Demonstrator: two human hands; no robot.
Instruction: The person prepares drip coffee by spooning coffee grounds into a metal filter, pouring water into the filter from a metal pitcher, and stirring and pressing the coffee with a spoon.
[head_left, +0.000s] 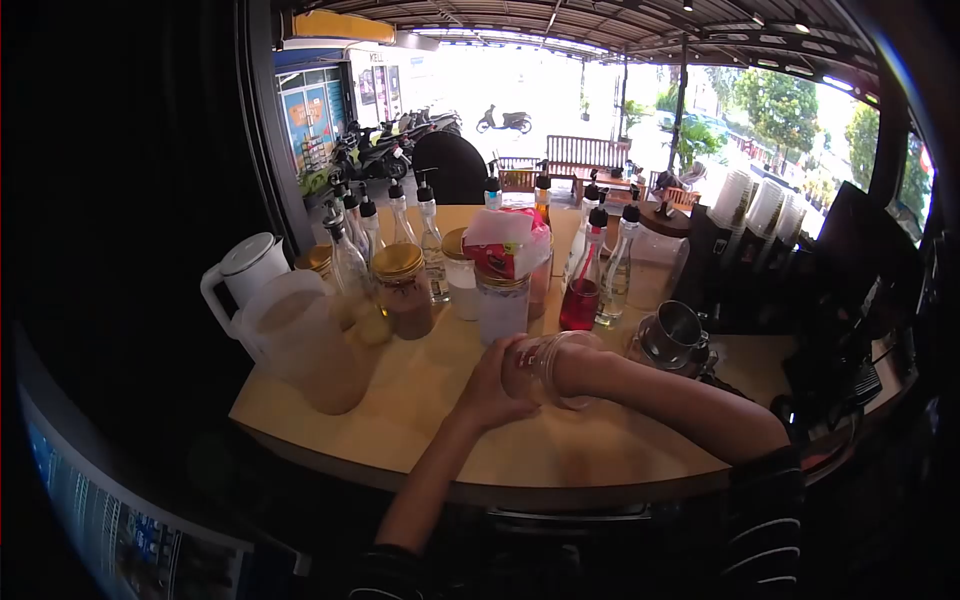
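Clear, transparent cylindrical jar [541, 360] is held tilted on its side above the pale wood-coloured tabletop [430, 440], near its front edge, open mouth turned towards the right. Left hand [492, 388]: grasping the jar around its base end, fingers wrapped on the wall. Right hand [572, 370]: reaches through the mouth into the jar; finger posture blurred by the wall, so cannot tell whether it grips anything inside.

Just behind the jar: clear jar of white contents [503, 315], with a red-and-white plastic packet [505, 245] resting on top. To the right of these, a clear glass bottle of red liquid [580, 304] with a black cap stands upright. Right of the hands: a shiny metal cup [677, 328].

Left side of the tabletop: a tall translucent plastic pitcher [325, 360], well apart from the left hand; a white lidded jug [250, 262] is just behind it. Between pitcher and packet, a gold-lidded jar of brown contents [405, 300] stands upright. Far right: stacked clear plastic cups [733, 197].
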